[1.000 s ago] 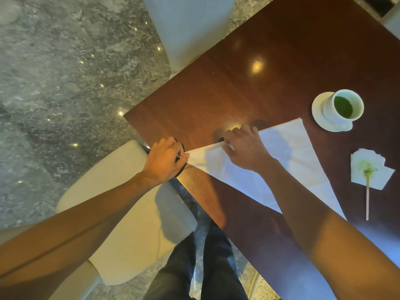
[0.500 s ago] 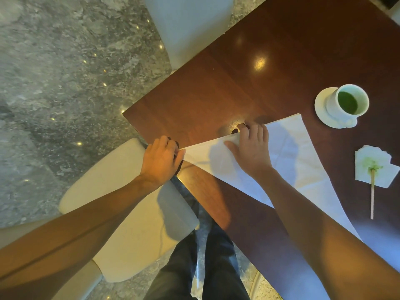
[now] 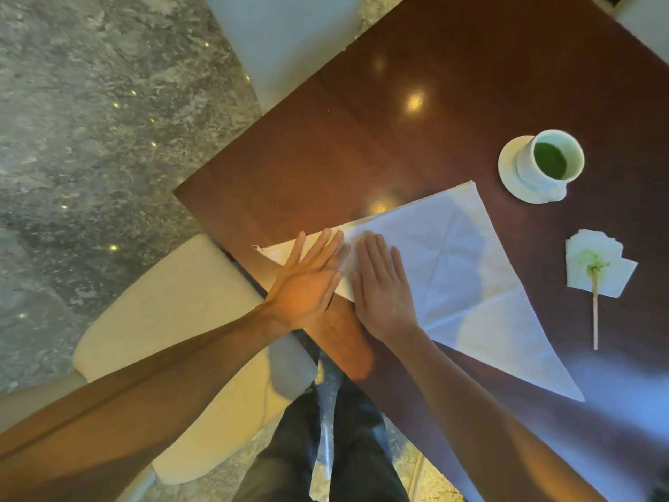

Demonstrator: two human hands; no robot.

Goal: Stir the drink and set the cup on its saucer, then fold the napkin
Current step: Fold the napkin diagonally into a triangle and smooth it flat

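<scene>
- The napkin is white and folded into a big triangle. It lies flat on the dark brown worktop, near the edge closest to the person.
- One long point of the napkin reaches toward 5 o'clock. Another corner points up toward 1 o'clock, near the saucer.
- The left hand lies flat on the napkin's thin left tip. Its fingers are straight and spread wide. They hold nothing; they only press down.
- The right hand lies flat on the napkin too, just beside the left hand at its 3 o'clock. Its fingers are straight and close together, pressing the cloth.
- The white cup sits on its white saucer, at 2 o'clock from the hands and well apart from them. The drink inside is green.
- A small white paper napkin with a green stain lies at 6 o'clock from the cup.
- A thin wooden stir stick rests with its top end on the stained paper and its lower end on the worktop.
- A cream chair stands by the worktop at 8 o'clock from the hands.
- The floor is grey stone with small bright spots.
- The person's dark trousers show at the bottom.
</scene>
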